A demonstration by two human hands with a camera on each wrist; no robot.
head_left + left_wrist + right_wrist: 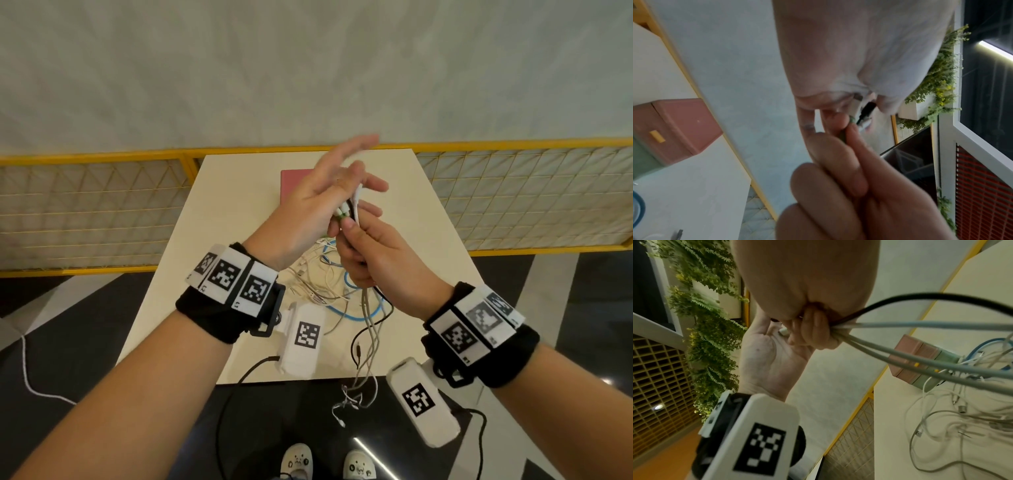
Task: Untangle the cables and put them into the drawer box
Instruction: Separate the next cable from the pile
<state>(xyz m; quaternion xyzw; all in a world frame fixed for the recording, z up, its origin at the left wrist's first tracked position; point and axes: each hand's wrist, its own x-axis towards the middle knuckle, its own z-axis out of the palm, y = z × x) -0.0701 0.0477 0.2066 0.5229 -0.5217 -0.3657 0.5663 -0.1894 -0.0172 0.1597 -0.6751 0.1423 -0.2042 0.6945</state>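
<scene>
— Above the pale rectangular tabletop (236,212), what did the two hands have?

— The right hand (380,253) was fisted round a bundle of thin cables (900,331), one black and several grey-white, its grip pressed together on them, thumb on top. The plug ends stuck up out of the fist toward 12 o'clock; the loose lengths dropped from the fist at 6 o'clock, down past the tabletop's near edge.

— And the left hand (308,202)?

— It was raised at 9 o'clock of the right one, palm turned toward it, touching the plug ends. Its outer fingers were spread and fairly straight. In the left wrist view the white and black plug tips (863,110) sat against its palm and finger bases, but whether its thumb and finger pinched them I could not tell.

— Where was the rest of the tangle?

— A heap of white cables with one blue looped cable (346,308) lay on the tabletop under the hands.

— The drawer box?

— The small plastic drawer box, pink on top and green below, with yellow handles (920,356), stood on the tabletop at 12 o'clock of the heap, toward the far edge. In the head view only a pink corner showed behind the left hand.
</scene>
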